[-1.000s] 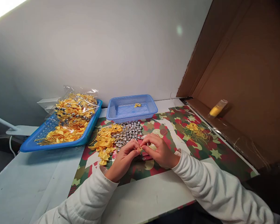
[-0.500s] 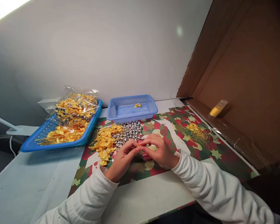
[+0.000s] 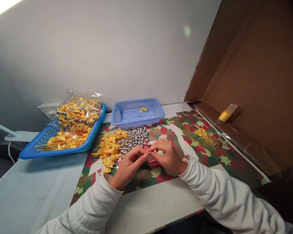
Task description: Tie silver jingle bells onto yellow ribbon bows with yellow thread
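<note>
My left hand [image 3: 131,165] and my right hand [image 3: 167,158] meet at the fingertips over the patterned mat [image 3: 158,174]. Both are closed in a pinch on a small yellow piece [image 3: 147,152], mostly hidden by the fingers, so its kind is unclear. Left of the hands lies a pile of yellow ribbon bows [image 3: 109,149]. Silver beads [image 3: 136,138] are spread just beyond my fingers. Under the hands a dark red object [image 3: 153,163] shows in part.
A blue basket [image 3: 113,121] with one bow [image 3: 143,110] stands at the back. The larger blue tray [image 3: 30,152] at left bears bagged bows [image 3: 78,110]. At right are yellow cords [image 3: 207,139], a yellow-filled tube [image 3: 227,113] and a cardboard wall [image 3: 258,65].
My fingertips have shifted slightly on the yellow piece, which shows less than before. The camera view has moved a little; the other things lie as they did.
</note>
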Tool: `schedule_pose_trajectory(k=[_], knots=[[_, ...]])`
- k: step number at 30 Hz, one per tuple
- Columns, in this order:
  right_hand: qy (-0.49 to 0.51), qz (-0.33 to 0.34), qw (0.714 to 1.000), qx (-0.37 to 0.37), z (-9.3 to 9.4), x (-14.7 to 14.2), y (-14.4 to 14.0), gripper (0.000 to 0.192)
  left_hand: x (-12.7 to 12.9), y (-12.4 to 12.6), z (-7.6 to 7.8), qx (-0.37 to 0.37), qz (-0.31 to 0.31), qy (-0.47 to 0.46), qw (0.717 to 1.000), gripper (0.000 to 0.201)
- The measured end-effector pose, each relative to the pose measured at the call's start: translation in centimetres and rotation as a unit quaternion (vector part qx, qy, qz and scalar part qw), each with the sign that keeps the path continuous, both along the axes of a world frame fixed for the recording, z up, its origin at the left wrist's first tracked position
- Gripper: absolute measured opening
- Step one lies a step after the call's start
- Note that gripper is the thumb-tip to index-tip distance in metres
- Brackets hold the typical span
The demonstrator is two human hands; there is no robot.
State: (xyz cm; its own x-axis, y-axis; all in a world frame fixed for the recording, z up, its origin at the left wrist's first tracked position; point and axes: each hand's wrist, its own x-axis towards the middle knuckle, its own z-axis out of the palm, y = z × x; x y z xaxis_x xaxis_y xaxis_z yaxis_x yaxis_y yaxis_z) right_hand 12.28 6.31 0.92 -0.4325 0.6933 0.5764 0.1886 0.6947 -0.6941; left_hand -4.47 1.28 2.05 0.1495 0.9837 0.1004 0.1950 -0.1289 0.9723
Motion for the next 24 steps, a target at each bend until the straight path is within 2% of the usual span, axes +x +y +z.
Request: schedule_pose_trajectory(k=[5,10,19,24], knots=[[0.005,-0.007,1.0,-0.014,0.64,0.19,0.2,0.015,-0.25,0.08,-0.35,0.016,0.031,0.011,0.999,0.032],[0.013,-0.012,0.999,-0.045,1.01,0.36,0.4,0.016,-0.43,0.13,-0.69,0.006,0.057,-0.016,0.998,0.033],[0.019,-0.012,0.996,-0.083,0.79,0.34,0.58,0.014,-0.55,0.14,-0.68,-0.011,0.077,-0.047,0.996,0.033],[0.016,0.015,0.993,-0.117,0.84,0.66,1.03,0.014,-0.53,0.12,-0.7,-0.015,0.078,-0.054,0.995,0.033]])
